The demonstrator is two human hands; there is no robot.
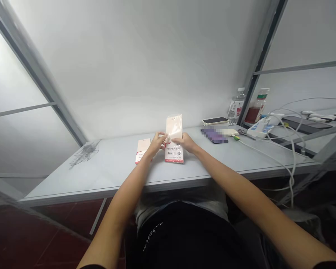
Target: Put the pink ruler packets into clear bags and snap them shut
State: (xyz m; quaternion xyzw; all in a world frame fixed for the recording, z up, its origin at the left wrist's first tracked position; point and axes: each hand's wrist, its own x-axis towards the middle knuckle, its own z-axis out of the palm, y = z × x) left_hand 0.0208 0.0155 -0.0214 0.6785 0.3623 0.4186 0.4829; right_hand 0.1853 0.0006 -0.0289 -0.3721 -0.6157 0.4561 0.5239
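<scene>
A slim pale-pink and white packet (174, 151) in glossy clear wrap, with a red lower edge, "4" and Chinese print for an exam ruler set, stands tilted up above the desk's front part. My right hand (187, 142) grips its right side, thumb across the front. At its left edge, my left hand (158, 142) has its fingers bent and pinched against the wrap. A second, similar packet (143, 148) lies flat on the desk just left of my left hand, its lower corner partly covered by my wrist.
Crumpled clear plastic (85, 152) lies on the desk (112, 164) at left. To the right are a phone (215, 121), a purple blurred item (215, 136), scissors (246, 134), a water bottle (236, 106), a dark-drink bottle (257, 106), a power strip (264, 126) and white cables (292, 164).
</scene>
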